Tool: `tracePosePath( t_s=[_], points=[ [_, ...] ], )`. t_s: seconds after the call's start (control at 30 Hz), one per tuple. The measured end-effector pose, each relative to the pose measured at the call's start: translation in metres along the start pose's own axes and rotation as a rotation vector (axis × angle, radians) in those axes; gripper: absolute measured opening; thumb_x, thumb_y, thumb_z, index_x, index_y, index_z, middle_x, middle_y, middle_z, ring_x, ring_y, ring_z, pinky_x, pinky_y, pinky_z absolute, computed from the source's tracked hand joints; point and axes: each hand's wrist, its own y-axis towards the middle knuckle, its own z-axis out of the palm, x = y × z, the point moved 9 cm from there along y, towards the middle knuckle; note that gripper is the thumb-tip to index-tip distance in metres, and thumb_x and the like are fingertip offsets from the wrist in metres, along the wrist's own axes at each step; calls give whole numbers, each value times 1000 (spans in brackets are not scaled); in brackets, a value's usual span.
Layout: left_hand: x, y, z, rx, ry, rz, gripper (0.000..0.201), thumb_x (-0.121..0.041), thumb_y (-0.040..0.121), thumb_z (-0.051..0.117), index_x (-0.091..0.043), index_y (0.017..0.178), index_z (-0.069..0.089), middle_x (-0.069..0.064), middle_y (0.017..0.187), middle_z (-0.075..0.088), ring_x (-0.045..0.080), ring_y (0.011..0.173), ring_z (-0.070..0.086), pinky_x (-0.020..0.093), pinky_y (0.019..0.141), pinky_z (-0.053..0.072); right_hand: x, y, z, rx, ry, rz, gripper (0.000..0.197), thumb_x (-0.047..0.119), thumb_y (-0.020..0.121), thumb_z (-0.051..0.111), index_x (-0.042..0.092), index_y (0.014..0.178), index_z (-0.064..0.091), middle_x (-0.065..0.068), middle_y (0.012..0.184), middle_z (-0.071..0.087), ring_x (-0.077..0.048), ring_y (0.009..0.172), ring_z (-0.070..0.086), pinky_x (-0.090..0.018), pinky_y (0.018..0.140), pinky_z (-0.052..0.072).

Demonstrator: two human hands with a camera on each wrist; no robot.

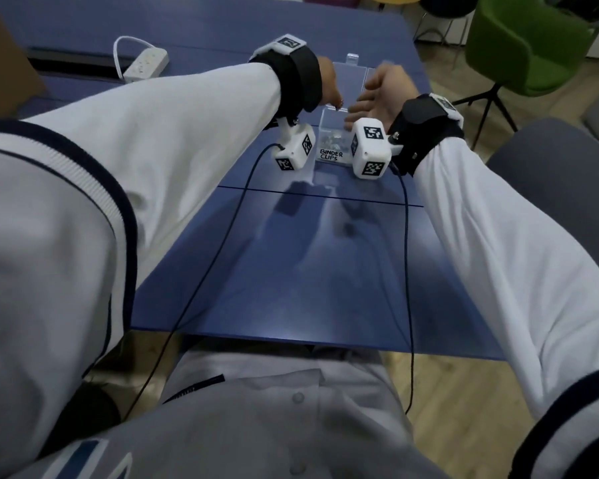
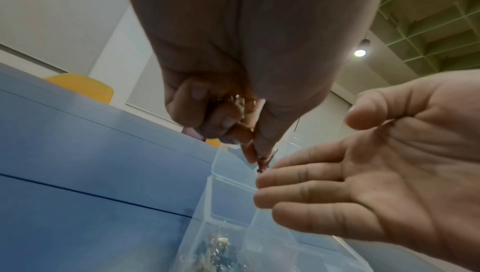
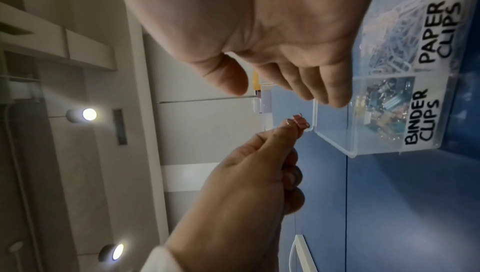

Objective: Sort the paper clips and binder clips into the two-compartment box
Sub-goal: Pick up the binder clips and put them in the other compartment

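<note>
The left hand [image 3: 249,175] pinches a small pink binder clip [image 3: 301,121] between thumb and fingertips, holding it just above the open rim of the box [image 3: 335,142], at the corner of the compartment labelled BINDER CLIPS. In the left wrist view more clips [image 2: 240,101] show inside the curled fingers of that hand. The right hand [image 2: 369,175] is released, palm open and fingers loosely straight, holding nothing; it hovers just beside the left hand, above the box. The clear two-compartment box stands on the blue table [image 1: 291,254], well away from the near edge. Its binder-clip compartment holds a heap of coloured binder clips [image 3: 376,107]; the one labelled PAPER CLIPS holds a pile of pale paper clips [image 3: 394,35]. A white power strip [image 1: 146,63] lies toward the far left of the table.
</note>
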Motion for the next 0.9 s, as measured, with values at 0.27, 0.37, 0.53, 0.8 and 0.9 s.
tracePosePath(
  t_s=[0.27,0.37,0.53,0.8,0.9],
  points=[
    [-15,-5,23,108,-229,17,14,-25,92,58,-16,101,64,-2,81,64,15,72,63,20,57,49,-7,-16,-42,-108,-76,-32,13,4,81,39,10,77,50,-10,74,61,-21,60,58,-24,55,48],
    [-18,-15,20,59,-265,47,30,-25,94,51,-12,118,63,2,96,63,19,81,62,26,64,52,-14,-22,-50,-84,-113,-51,17,4,77,41,11,84,55,-9,74,54,-20,62,51,-22,52,41],
    [-17,-61,-1,-61,-293,146,35,-23,96,43,-19,124,63,5,112,67,21,104,63,25,79,52,-16,-35,-60,-55,-384,-82,22,4,89,40,17,74,49,-1,59,48,-13,50,49,-21,53,37],
    [26,-145,46,40,-71,244,31,-32,90,60,-21,119,65,2,118,68,21,109,62,24,95,40,-41,-78,-65,-4,-1037,-178,12,19,86,56,18,75,61,-4,69,64,-18,57,60,-18,46,46],
    [68,-154,73,164,-3,173,36,-38,87,63,-21,119,63,2,117,68,22,109,63,29,97,44,-58,-87,-60,56,-1431,-221,11,26,83,59,19,86,68,-5,82,68,-24,77,64,-29,74,55]
  ],
)
